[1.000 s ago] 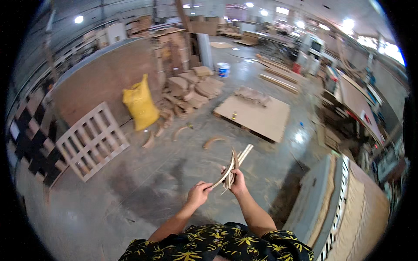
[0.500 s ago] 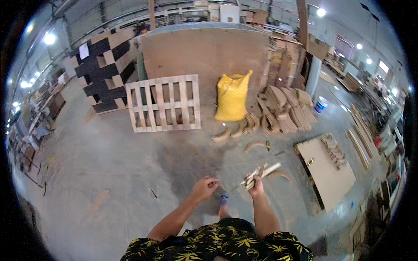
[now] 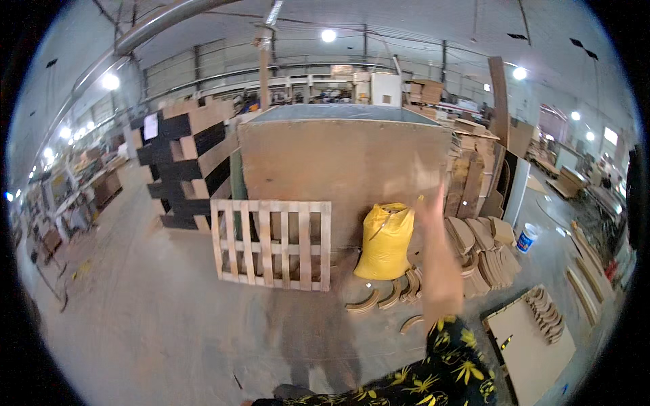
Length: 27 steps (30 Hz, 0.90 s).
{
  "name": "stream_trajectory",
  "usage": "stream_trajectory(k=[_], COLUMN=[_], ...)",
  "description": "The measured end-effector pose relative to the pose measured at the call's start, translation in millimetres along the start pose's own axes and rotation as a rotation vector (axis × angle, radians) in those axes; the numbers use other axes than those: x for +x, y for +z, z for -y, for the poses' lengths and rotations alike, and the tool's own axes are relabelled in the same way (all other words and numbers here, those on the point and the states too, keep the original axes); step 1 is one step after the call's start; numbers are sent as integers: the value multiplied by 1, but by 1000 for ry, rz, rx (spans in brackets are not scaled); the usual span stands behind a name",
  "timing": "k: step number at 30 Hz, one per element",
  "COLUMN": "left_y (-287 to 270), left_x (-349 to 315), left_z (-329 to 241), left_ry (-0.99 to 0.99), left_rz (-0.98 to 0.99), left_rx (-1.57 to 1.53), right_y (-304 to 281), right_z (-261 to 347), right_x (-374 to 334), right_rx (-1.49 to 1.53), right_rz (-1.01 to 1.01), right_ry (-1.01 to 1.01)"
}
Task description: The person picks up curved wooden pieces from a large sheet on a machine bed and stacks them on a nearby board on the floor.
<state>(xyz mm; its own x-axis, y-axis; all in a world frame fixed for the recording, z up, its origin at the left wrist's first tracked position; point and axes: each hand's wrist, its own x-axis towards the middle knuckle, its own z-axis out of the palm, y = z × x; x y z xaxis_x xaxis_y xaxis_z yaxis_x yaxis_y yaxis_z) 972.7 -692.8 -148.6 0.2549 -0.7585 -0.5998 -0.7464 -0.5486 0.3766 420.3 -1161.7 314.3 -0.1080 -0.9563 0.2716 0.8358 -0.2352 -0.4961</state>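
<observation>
My right arm stretches forward and up, with the blurred right hand [image 3: 432, 206] raised in front of the large wooden bin [image 3: 325, 155]. Motion smears its fingers, so whether they hold anything is unclear. Just left of this hand in the picture stands a full yellow sack [image 3: 384, 247] on the floor. No wood strips can be made out in the hand. My left hand does not show. Against the bin's front leans a slatted wooden pallet [image 3: 305, 247].
Curved wood pieces [image 3: 487, 267] are heaped right of the sack. A flat board [image 3: 542, 358] with small curved pieces on it lies at the lower right. A white and blue bucket [image 3: 527, 238] stands beyond the heap. Left of the bin rises a black-and-wood stack [image 3: 179, 169].
My right hand has swung forward and up from low in front of me; the wood strips it held no longer show. My left hand has left the view. The view has tilted up.
</observation>
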Motion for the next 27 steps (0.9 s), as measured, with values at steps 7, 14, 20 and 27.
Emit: stream_trajectory(k=[7, 14, 20, 27], left_y=[-84, -86, -113, 23], left_x=[119, 249, 338, 253], left_z=[-43, -108, -214, -431], left_ry=[-77, -88, 71, 476], left_rz=[64, 170, 95, 516], left_rx=[-87, -127, -281, 185], right_y=[169, -248, -174, 60], right_z=[34, -87, -64, -184], right_x=[48, -390, -896, -1082], right_rx=[-932, -2163, -1555, -958], right_rz=[-104, -297, -1365, -3199], right_ry=[-407, 765, 1568, -703])
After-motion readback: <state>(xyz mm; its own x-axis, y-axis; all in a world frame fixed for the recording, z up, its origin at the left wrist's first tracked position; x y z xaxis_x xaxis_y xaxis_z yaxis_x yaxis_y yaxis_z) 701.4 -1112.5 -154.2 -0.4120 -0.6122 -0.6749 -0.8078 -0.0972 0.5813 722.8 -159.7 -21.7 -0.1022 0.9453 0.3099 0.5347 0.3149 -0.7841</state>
